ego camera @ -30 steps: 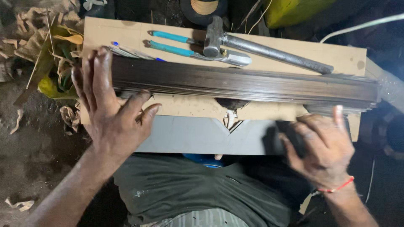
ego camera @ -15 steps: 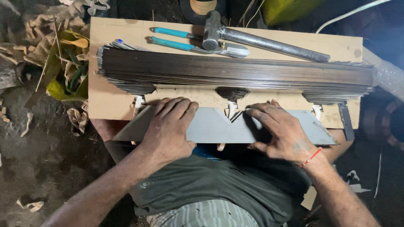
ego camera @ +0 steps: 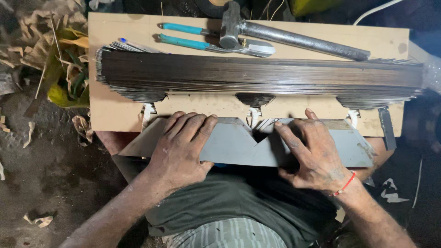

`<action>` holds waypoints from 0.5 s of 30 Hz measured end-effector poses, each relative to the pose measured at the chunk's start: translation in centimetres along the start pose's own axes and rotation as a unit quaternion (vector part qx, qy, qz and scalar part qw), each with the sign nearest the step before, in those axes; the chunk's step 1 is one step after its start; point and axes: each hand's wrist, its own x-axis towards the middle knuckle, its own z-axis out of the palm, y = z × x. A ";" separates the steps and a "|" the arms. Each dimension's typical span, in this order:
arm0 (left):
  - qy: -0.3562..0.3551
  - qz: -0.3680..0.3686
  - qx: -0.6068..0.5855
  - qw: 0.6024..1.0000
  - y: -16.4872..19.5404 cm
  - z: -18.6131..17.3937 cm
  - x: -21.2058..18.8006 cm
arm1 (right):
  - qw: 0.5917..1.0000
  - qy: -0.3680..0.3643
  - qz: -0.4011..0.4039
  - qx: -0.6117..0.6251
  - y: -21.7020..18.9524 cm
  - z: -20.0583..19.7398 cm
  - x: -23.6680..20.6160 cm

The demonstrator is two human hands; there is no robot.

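The grey notched sheet-metal piece [ego camera: 239, 149] sits at the near edge of the wooden board [ego camera: 110, 110], partly over the lap; left hand [ego camera: 183, 147] lies flat on it, fingers spread, gripping nothing; right hand [ego camera: 312, 151] presses flat too, fingertips by the V-notch; just behind sits a long stack of thin metal strips [ego camera: 257, 78]; then teal-handled pliers [ego camera: 202, 39] and a hammer [ego camera: 285, 36].

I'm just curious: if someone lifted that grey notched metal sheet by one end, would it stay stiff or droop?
The grey notched sheet looks thin and long, so it would probably flex somewhat. Its edges and V-notch look sharp, so careful handling seems wise. Both the left hand and right hand press it flat, and its smooth surface suggests it could slide on the wooden board.
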 end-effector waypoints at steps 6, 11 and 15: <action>0.001 0.084 0.050 0.995 0.2 0.8 -0.2 | 0.999 -0.042 0.027 -0.011 0.4 0.6 0.5; -0.052 0.070 0.016 0.996 0.7 2.1 1.3 | 0.996 -0.079 0.035 -0.005 0.9 1.2 1.6; -0.077 0.077 0.031 0.994 1.0 2.3 2.7 | 0.995 -0.086 0.045 0.029 1.2 1.3 2.3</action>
